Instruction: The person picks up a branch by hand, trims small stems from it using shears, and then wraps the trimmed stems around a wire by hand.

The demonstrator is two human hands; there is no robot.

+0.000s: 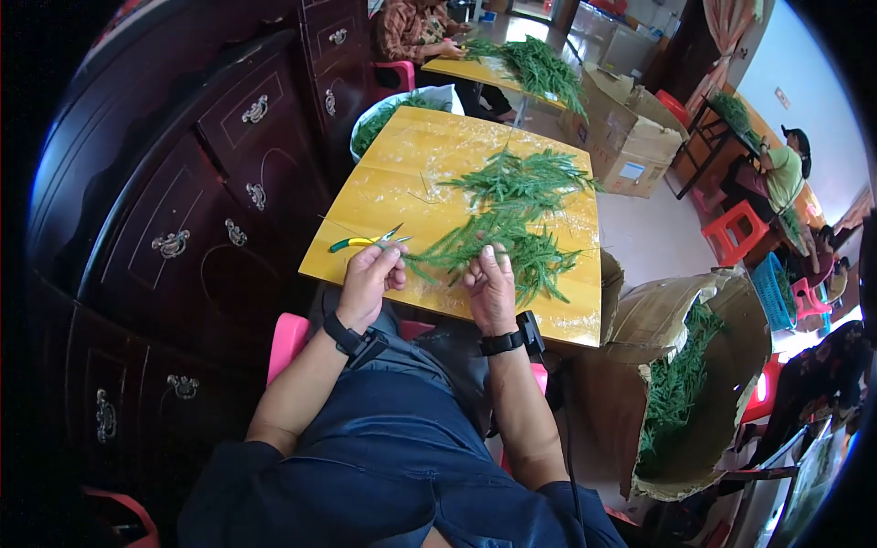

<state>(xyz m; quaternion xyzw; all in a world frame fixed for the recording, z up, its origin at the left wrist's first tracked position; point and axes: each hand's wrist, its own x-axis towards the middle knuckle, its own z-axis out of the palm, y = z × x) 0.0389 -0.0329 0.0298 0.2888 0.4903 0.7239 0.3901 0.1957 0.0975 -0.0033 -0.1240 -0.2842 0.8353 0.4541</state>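
My left hand (373, 274) is closed in a pinch on the stem end of a green artificial-looking sprig (422, 261) over the near edge of a yellow table (388, 173). My right hand (491, 288) has its thumb and fingers pressed together in front of the leaves; what they hold is hidden. Behind my left fingers lie cutting pliers (354, 244) with green and yellow handles, their jaws pointing up to the right. A pile of green sprigs (525, 183) spreads across the table's right half, reaching down beside my right hand.
Dark wooden drawers (210, 173) stand close on my left. At right is a torn cardboard box (630, 393) holding greenery; another carton (630, 137) stands beyond. A white sack (448, 97) of greenery sits behind the table. Other people work at farther tables (457, 68).
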